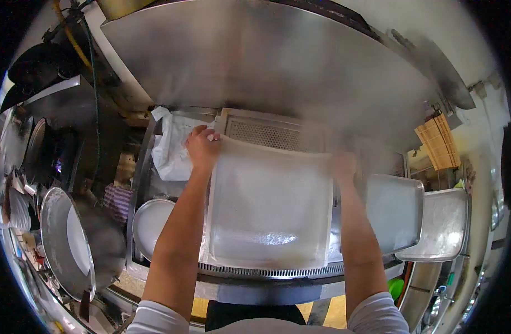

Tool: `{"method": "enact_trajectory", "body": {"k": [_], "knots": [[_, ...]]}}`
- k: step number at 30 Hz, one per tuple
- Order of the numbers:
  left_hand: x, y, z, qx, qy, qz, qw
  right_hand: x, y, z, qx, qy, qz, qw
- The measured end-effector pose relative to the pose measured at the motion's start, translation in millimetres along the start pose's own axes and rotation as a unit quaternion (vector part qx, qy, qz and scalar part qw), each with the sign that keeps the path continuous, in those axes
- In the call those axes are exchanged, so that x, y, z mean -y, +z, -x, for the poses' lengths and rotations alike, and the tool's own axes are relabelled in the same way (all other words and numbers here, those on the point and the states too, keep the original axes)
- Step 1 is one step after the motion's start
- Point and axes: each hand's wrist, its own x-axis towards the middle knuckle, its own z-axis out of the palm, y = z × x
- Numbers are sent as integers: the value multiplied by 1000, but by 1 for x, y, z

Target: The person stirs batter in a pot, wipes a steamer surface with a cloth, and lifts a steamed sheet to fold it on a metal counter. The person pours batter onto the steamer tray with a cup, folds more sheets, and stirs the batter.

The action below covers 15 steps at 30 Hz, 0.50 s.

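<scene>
Pale sheet spanning both hands over the steel worktop; right-hand grip obscured

The pale sheet [269,206] is lying front and centre between the person's forearms, above the steel worktop [333,250]. Its surface is facing up; one edge is pointing at the steel back panel [238,67], the opposite edge at the person's body. Its side edges are running roughly away from the person. The outline is appearing nearly square, and the wide lens is bending it, so a long axis cannot be fixed.

The left hand [203,146] is curling its fingers at the far left corner and is grasping the sheet there. The right hand [344,164] is reaching to the far right corner, but vapour is blurring it; whether it is gripping or merely touching cannot be told.

Beyond the far edge, a perforated panel [263,133] is showing in part, its nearer portion being hidden by the sheet. Haze is veiling the area behind the right hand. The left forearm is covering part of a round plate [149,222]; a white cloth [174,147] is lying beside the left hand. To the right, a rectangular tray [391,214] is partly overlapping a metal tray [439,222]. Whether the sheet is resting on a support beneath cannot be seen.
</scene>
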Motion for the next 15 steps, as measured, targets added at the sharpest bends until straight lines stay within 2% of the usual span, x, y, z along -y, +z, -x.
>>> {"method": "enact_trajectory", "body": {"k": [2, 3, 5, 6, 8, 11, 13, 15], "knots": [[-1, -2, -2, -16, -4, 63, 998, 4, 10, 8, -132, -62, -55, 988], [-2, -5, -2, -24, -7, 94, 995, 11, 12, 16, -227, -131, -112, 959], [-4, -12, -3, -17, -8, 122, 992, 19, 12, 23, -131, -105, -277, 946], [-4, -16, -3, -15, -9, 135, 991, 37, -23, 33, 63, -7, -371, 927], [-9, -26, -1, -17, -8, 147, 989, 49, -40, 38, 274, 74, -415, 865], [-2, -30, 3, -20, 16, 130, 991, 62, -38, 39, 274, 70, -408, 868], [3, -32, 5, -12, 44, 103, 994, 96, -73, 68, 195, 138, -503, 830], [4, -34, 9, 8, 76, 73, 994, 132, -88, 88, 225, 145, -597, 757]]}}
